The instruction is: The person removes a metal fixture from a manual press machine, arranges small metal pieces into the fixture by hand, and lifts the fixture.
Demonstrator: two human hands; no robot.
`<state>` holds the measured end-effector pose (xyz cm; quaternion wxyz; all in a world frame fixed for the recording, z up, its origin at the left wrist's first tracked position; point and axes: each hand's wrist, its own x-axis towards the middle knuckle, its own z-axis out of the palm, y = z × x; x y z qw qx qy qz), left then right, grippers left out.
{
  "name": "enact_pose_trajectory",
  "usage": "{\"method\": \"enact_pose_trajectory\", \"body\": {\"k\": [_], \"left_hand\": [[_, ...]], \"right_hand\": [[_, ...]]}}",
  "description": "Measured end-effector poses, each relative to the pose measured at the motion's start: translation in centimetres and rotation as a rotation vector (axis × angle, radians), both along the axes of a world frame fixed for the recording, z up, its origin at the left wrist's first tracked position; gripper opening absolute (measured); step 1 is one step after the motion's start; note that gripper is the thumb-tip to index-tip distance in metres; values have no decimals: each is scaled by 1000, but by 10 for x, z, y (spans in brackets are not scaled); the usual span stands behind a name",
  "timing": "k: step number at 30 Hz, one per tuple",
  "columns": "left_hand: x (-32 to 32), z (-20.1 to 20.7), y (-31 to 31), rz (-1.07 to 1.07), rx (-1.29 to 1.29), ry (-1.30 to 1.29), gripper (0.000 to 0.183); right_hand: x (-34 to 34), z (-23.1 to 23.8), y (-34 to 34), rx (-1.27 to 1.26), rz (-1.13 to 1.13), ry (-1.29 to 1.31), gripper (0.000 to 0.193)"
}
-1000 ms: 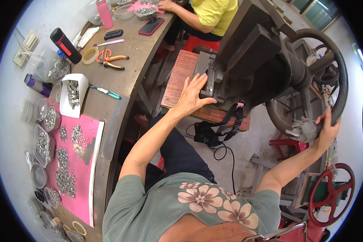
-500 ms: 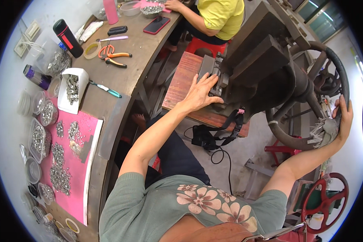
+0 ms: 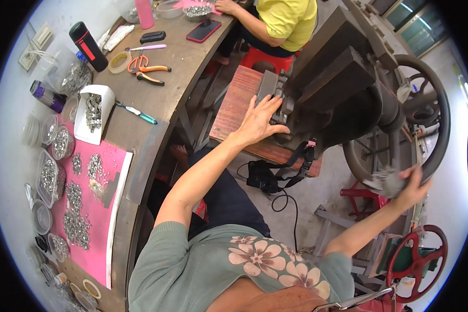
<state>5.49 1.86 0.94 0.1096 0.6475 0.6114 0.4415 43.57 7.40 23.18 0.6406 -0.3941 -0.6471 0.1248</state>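
While a pink sheet [image 3: 101,239] lies along the tabletop's [image 3: 127,132] right edge, the left hand [image 3: 256,123] rests, fingers [image 3: 268,104] fanned and unclenched, on a metal fixture [image 3: 287,105] inward from the wooden stand's [image 3: 233,101] left edge, and the right hand [image 3: 413,190] is at the handwheel [image 3: 444,127], its grip too blurred to tell.

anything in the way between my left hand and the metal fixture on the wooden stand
Nothing visible: your left hand rests on the metal fixture. The black strap lies off to the hand's right, clear of it.
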Motion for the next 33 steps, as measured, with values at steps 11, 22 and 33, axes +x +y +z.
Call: {"method": "enact_pose_trajectory", "body": {"k": [11,22,33], "left_hand": [[5,1,3,13,-50,32,97],[-11,7,7,-73,5,42,95],[-44,0,91,-118,-140,-261,69]], "right_hand": [[15,133,86,-404,32,-498,32],[1,-36,8,59,-311,-64,42],[-3,120,68,131,-193,-402,74]]}}
